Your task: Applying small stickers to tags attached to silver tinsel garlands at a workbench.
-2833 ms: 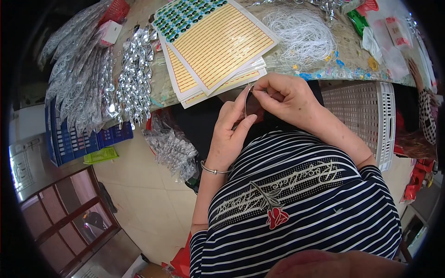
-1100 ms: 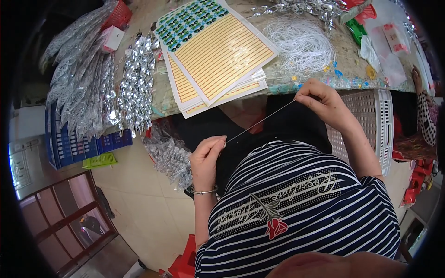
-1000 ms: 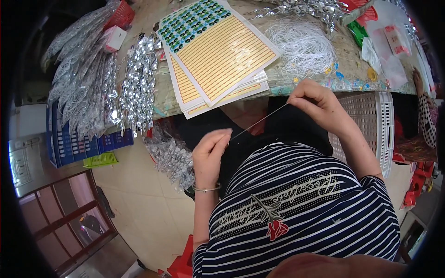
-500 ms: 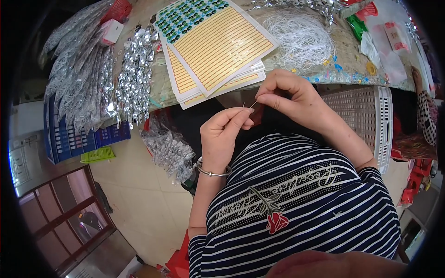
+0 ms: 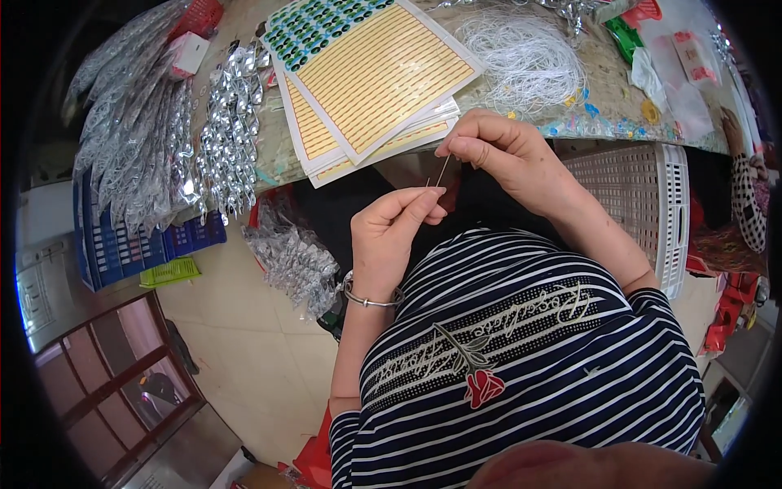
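A thin, straight metal needle [image 5: 441, 172] was held upright and slightly tilted in front of the person's chest, just below the edge of the work table [image 5: 603, 98]. The right hand [image 5: 505, 155] was closed in a pinch on the needle's upper end, between thumb and forefinger. The left hand [image 5: 395, 236] was also pinched shut, its fingertips touching at the needle's lower end; whether they gripped the needle itself or a thread could not be told. A silver bangle [image 5: 371, 300] sat on the left wrist.

On the table just beyond the hands lay a stack of white sheets covered with rows of small yellow stickers [image 5: 375, 81], with a sheet of green dots [image 5: 314, 24] at its far left corner. To the right of the stack lay a loose tangle of white cord [image 5: 521, 57]. Strings of shiny silver pieces [image 5: 228, 130] hung over the table's left edge, above a blue plastic crate [image 5: 122, 248]. A white perforated plastic basket [image 5: 643, 196] stood near the right forearm.
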{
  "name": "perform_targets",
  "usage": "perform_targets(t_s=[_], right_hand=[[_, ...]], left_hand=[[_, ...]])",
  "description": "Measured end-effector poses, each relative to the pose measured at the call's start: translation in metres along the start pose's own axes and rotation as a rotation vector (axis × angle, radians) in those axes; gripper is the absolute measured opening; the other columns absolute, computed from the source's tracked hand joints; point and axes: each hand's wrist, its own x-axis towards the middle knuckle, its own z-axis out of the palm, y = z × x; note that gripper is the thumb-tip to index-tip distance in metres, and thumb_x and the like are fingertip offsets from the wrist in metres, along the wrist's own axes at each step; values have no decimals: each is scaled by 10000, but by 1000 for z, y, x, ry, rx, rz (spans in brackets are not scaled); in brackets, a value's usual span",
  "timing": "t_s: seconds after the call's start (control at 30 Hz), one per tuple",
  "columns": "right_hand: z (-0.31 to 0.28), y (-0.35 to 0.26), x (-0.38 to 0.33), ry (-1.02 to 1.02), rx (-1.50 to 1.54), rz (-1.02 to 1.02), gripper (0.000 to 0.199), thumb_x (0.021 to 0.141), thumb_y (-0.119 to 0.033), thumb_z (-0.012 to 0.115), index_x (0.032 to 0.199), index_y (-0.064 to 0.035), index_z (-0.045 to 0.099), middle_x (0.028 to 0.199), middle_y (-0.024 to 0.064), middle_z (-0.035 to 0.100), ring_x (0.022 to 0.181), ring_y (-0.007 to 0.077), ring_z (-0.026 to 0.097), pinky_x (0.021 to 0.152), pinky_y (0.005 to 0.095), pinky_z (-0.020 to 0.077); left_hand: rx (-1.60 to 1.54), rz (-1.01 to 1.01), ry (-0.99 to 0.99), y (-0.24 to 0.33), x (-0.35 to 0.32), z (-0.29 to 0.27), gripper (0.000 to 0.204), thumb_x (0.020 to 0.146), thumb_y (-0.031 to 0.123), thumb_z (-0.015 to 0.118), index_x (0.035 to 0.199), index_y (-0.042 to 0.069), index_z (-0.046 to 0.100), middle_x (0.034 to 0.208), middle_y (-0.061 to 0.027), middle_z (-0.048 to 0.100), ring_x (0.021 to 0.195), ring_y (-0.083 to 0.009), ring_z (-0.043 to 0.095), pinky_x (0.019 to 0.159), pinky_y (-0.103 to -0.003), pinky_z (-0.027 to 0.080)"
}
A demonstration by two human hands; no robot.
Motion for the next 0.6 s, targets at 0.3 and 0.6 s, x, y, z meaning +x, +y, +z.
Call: perform_targets(t_s=[0.3,0.6], right_hand=[[7,5,1,-49,-150,-124,129,888,-106,616,914,-6,693,818,27,613,790,100,569,717,237,463],[13,0,0,-82,-112,-92,99,848,-100,668,899,-26,709,785,21,588,762,92,548,680,231,450]], left_hand=[[-98,-61,12,1,1,2,178,902,92,608,1009,-33,678,893,-100,700,803,-127,658,679,-200,484],[-101,6,-40,-3,2,0,144,888,70,624,972,-29,686,863,-88,692,773,-111,640,674,-204,497]])
